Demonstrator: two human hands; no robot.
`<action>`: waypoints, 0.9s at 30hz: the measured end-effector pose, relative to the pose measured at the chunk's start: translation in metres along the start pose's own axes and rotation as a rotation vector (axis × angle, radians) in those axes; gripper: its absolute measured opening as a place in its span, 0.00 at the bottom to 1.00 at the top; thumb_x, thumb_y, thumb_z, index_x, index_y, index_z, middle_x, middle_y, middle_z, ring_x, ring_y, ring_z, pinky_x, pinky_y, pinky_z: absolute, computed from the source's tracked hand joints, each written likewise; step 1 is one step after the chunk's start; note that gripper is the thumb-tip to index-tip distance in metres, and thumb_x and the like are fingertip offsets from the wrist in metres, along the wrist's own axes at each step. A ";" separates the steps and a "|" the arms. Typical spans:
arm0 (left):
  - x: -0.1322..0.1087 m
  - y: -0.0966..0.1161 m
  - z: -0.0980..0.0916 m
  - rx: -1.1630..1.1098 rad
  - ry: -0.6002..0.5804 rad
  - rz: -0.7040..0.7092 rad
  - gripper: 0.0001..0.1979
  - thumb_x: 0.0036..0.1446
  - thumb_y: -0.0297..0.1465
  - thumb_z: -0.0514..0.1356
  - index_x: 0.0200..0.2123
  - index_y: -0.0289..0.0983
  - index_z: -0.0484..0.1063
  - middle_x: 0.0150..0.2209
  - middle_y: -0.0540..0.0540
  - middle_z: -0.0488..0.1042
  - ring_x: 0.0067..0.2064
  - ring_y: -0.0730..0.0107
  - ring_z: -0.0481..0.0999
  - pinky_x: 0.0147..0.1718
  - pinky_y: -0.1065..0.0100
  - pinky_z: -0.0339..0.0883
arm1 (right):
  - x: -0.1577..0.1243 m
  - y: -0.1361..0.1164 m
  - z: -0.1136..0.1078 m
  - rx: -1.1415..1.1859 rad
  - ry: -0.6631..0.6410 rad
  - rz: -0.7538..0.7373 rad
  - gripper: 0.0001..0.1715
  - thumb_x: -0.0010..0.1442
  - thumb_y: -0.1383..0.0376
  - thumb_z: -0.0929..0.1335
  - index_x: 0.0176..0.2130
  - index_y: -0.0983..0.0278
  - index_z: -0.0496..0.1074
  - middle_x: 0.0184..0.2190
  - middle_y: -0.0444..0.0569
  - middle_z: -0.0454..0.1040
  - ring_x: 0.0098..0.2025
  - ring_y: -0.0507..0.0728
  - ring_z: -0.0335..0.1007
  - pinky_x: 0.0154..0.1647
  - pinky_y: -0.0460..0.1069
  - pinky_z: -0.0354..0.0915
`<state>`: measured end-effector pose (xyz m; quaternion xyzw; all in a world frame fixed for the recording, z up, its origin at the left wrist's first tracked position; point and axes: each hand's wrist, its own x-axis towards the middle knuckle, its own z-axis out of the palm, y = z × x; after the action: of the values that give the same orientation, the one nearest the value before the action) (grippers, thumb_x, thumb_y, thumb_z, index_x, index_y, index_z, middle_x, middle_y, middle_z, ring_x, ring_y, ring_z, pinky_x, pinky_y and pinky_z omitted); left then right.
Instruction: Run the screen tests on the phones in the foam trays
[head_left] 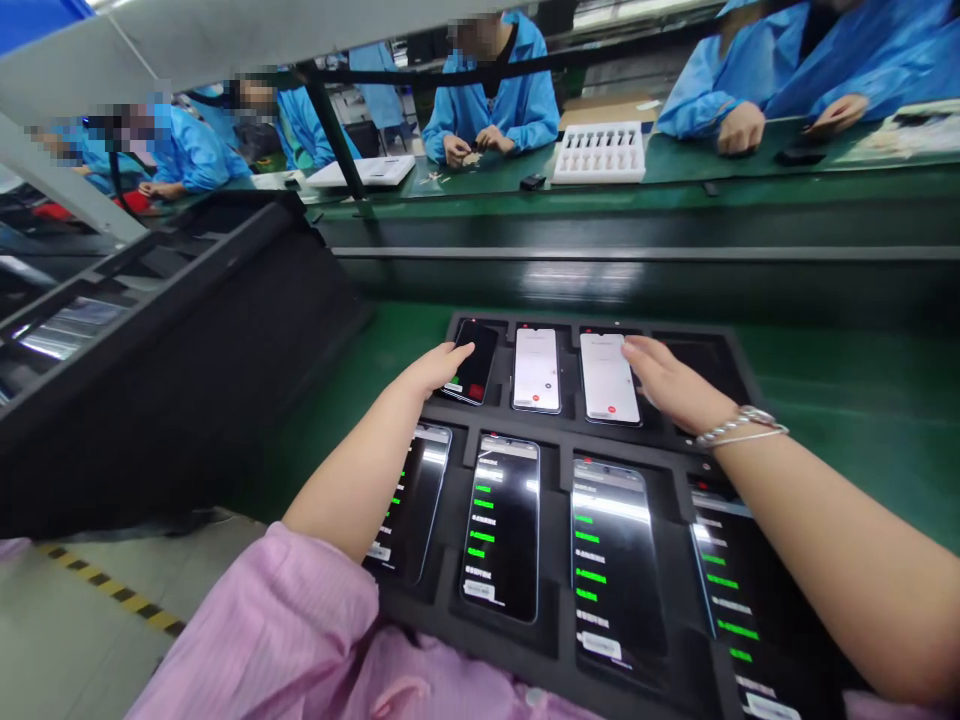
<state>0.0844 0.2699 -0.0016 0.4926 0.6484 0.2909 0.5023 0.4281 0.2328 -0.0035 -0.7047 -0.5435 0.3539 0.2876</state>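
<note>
A black foam tray (553,448) lies on the bench, with smartphones seated in separate slots in two rows. My left hand (436,368) rests its fingertips on a dark-screened smartphone (476,362) in the far row. My right hand (667,382) touches the upper right edge of a white-screened smartphone (609,378), and a silver bracelet (741,428) circles that wrist. Another white-screened smartphone (536,370) sits between my hands. In the near row, smartphones (501,528) show green text on black screens. The far right slot (701,360) is dark, and I cannot tell whether it holds a phone.
A black angled rack (172,320) stands to my left, above a floor with yellow-and-black tape (112,590). Beyond a dark conveyor rail (645,254), co-workers in blue coats (487,100) sit at a green bench with a white tray of small parts (600,152).
</note>
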 end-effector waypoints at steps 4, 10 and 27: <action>0.000 0.004 -0.003 -0.068 -0.037 -0.051 0.29 0.60 0.39 0.65 0.63 0.38 0.70 0.63 0.36 0.76 0.65 0.48 0.74 0.61 0.56 0.68 | -0.002 0.001 -0.006 0.249 0.000 0.138 0.30 0.69 0.43 0.63 0.61 0.57 0.64 0.68 0.60 0.65 0.64 0.66 0.69 0.57 0.57 0.74; -0.010 0.010 -0.009 -0.106 -0.130 -0.111 0.40 0.48 0.25 0.63 0.67 0.38 0.65 0.53 0.40 0.81 0.53 0.54 0.81 0.49 0.58 0.76 | 0.006 0.001 -0.013 0.458 -0.049 0.239 0.20 0.70 0.51 0.65 0.53 0.61 0.68 0.58 0.64 0.73 0.56 0.60 0.75 0.51 0.50 0.75; -0.016 0.010 0.008 0.460 -0.055 0.311 0.29 0.65 0.42 0.61 0.66 0.37 0.69 0.69 0.35 0.67 0.74 0.46 0.59 0.73 0.53 0.49 | -0.066 -0.045 -0.072 0.579 0.069 -0.044 0.14 0.58 0.58 0.77 0.40 0.63 0.75 0.42 0.52 0.79 0.41 0.59 0.76 0.45 0.54 0.76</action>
<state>0.0960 0.2572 0.0108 0.6950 0.6001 0.1962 0.3439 0.4508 0.1779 0.0869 -0.5931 -0.4248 0.4637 0.5028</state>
